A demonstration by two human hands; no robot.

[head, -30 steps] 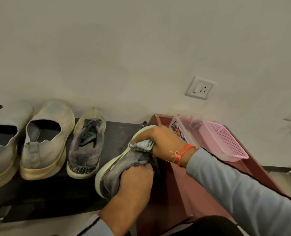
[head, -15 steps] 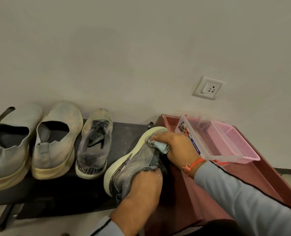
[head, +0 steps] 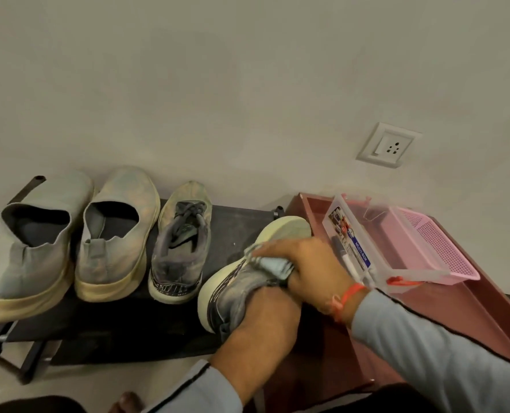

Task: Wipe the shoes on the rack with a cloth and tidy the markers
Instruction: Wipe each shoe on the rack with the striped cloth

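While a pale wall fills the upper frame, the black shoe rack [head: 122,329] stands lower left; left hand [head: 259,326] grips the grey sneaker [head: 238,281], right hand [head: 310,263] clutching the cloth [head: 276,265] against it.

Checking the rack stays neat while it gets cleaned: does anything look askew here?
Only the grey lace-up sneaker being wiped: tipped on its side, gripped by the left hand while the right hand presses a pale blue cloth on it. The rest stand upright.

free: rack [head: 235,222] gap beside laced shoe [head: 182,242] | blocked right: clear box [head: 355,234]
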